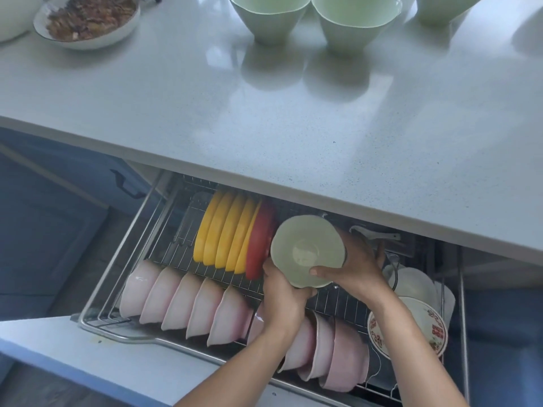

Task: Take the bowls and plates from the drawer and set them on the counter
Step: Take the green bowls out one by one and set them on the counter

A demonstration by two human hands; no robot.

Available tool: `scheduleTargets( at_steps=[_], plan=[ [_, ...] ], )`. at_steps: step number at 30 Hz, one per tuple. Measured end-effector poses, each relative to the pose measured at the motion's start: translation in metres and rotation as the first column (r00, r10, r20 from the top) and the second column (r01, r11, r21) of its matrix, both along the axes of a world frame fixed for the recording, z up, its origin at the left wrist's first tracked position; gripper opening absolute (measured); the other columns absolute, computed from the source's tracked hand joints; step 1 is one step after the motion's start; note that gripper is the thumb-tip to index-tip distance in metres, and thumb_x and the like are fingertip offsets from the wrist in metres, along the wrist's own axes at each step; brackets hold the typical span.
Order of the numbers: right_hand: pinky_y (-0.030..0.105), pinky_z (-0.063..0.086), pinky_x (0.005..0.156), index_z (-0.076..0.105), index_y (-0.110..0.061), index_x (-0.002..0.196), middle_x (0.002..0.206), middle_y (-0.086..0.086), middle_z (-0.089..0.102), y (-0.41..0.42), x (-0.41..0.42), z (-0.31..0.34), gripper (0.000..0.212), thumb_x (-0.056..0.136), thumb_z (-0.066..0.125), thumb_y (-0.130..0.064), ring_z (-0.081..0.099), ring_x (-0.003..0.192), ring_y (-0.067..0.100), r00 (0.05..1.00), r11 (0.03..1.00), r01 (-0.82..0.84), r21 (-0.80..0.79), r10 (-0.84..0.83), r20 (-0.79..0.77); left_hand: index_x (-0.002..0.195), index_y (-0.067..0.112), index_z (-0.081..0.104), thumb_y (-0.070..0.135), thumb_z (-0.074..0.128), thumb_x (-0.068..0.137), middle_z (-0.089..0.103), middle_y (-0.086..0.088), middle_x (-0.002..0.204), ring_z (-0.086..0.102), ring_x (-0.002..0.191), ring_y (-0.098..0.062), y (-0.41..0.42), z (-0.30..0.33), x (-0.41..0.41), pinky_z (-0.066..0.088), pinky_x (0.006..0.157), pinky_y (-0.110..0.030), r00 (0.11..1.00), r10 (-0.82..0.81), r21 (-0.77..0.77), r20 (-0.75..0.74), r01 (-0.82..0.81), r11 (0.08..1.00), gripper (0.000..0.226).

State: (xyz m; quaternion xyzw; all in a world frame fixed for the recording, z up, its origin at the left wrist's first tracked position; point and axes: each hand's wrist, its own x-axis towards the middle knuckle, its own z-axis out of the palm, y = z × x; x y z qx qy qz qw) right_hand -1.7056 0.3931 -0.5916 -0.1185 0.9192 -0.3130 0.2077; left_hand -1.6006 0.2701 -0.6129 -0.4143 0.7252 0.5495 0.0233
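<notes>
Both hands are lifting a pale green glazed ceramic bowl [307, 250] out of the wire-rack drawer [97, 324].

The left hand [282, 292] is cupping the bowl's underside, fingers curled on its wall; the right hand [352, 265] is gripping the far side, thumb hooked over the rim. The bowl is hanging tilted, just beside the red plate [260, 245], below the front edge of the speckled white worktop [264, 118]. It is probably stiff, slick and chippable, moderately heavy; rim-and-base holds are suiting it best.
</notes>
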Motion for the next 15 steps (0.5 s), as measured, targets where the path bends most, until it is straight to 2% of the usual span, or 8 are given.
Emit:
scheduleTargets(
  at_steps=[2, 3, 5, 6, 8, 11, 13, 15],
  plan=[
    [0.048, 0.002, 0.123, 0.044, -0.058, 0.143, 0.137, -0.021, 0.052, 0.000, 0.009, 0.011, 0.099, 0.054, 0.087, -0.056, 0.037, 0.140, 0.014, 1.000, 0.998, 0.007, -0.055, -0.008, -0.023, 0.126, 0.023, 0.045, 0.023, 0.096, 0.055, 0.066, 0.008, 0.117, 0.069, 0.107, -0.017, -0.002, 0.013, 0.009, 0.063, 0.078, -0.039, 1.000, -0.023, 0.010, -0.014, 0.023, 1.000, 0.087],
    [0.048, 0.016, 0.124, 0.047, -0.057, 0.140, 0.132, -0.024, 0.055, 0.000, 0.014, 0.016, 0.096, 0.052, 0.086, -0.055, 0.044, 0.132, 0.011, 1.000, 0.994, -0.002, -0.109, -0.001, -0.030, 0.126, 0.021, 0.044, 0.019, 0.097, 0.059, 0.065, 0.006, 0.118, 0.068, 0.108, -0.018, -0.003, 0.016, 0.014, 0.063, 0.075, -0.031, 0.999, -0.024, 0.031, -0.031, 0.025, 0.999, 0.085],
    [0.048, 0.045, 0.111, 0.054, -0.050, 0.136, 0.127, -0.023, 0.063, 0.001, 0.026, 0.020, 0.090, 0.053, 0.089, -0.049, 0.056, 0.124, 0.007, 1.000, 0.969, 0.014, -0.246, -0.015, -0.003, 0.127, 0.021, 0.043, 0.010, 0.097, 0.064, 0.063, 0.005, 0.120, 0.066, 0.109, -0.014, -0.008, 0.026, 0.028, 0.060, 0.072, -0.020, 0.997, -0.017, 0.077, -0.077, 0.023, 0.997, 0.083],
    [0.044, 0.050, 0.106, 0.055, -0.048, 0.137, 0.129, -0.020, 0.062, 0.001, 0.034, 0.023, 0.089, 0.055, 0.091, -0.046, 0.058, 0.123, 0.007, 0.999, 0.952, 0.037, -0.305, -0.031, 0.027, 0.129, 0.024, 0.043, 0.010, 0.097, 0.064, 0.063, 0.007, 0.121, 0.066, 0.110, -0.011, -0.012, 0.031, 0.035, 0.060, 0.077, -0.021, 0.996, -0.021, 0.090, -0.091, 0.029, 0.996, 0.086],
    [0.033, 0.047, 0.105, 0.052, -0.046, 0.140, 0.136, -0.016, 0.057, -0.001, 0.052, 0.033, 0.091, 0.060, 0.094, -0.043, 0.053, 0.127, 0.003, 0.996, 0.930, 0.079, -0.360, -0.062, 0.059, 0.132, 0.030, 0.042, 0.016, 0.098, 0.061, 0.064, 0.013, 0.122, 0.066, 0.112, -0.007, -0.021, 0.042, 0.050, 0.060, 0.089, -0.029, 0.993, -0.031, 0.115, -0.110, 0.044, 0.992, 0.092],
    [0.009, 0.033, 0.096, 0.044, -0.048, 0.143, 0.137, -0.019, 0.047, -0.007, 0.077, 0.051, 0.095, 0.065, 0.096, -0.040, 0.042, 0.121, -0.017, 0.995, 0.923, 0.104, -0.371, -0.094, 0.046, 0.134, 0.035, 0.042, 0.027, 0.098, 0.053, 0.066, 0.015, 0.125, 0.067, 0.115, -0.007, -0.038, 0.063, 0.073, 0.061, 0.095, -0.036, 0.993, -0.036, 0.140, -0.113, 0.052, 0.989, 0.098],
    [0.005, 0.033, 0.092, 0.041, -0.047, 0.147, 0.136, -0.023, 0.046, -0.016, 0.091, 0.064, 0.097, 0.067, 0.095, -0.040, 0.038, 0.122, -0.024, 0.993, 0.911, 0.117, -0.397, -0.103, 0.056, 0.134, 0.041, 0.043, 0.038, 0.096, 0.047, 0.068, 0.016, 0.125, 0.068, 0.116, -0.008, -0.051, 0.081, 0.086, 0.061, 0.097, -0.039, 0.988, -0.041, 0.140, -0.150, 0.062, 0.988, 0.102],
    [0.005, 0.034, 0.091, 0.042, -0.047, 0.146, 0.136, -0.026, 0.046, -0.025, 0.104, 0.082, 0.096, 0.067, 0.095, -0.037, 0.039, 0.123, -0.022, 0.991, 0.896, 0.134, -0.424, -0.120, 0.061, 0.135, 0.045, 0.043, 0.038, 0.097, 0.049, 0.068, 0.017, 0.126, 0.069, 0.115, -0.004, -0.064, 0.105, 0.100, 0.061, 0.096, -0.036, 0.977, -0.070, 0.120, -0.201, 0.095, 0.988, 0.102]
  ],
)
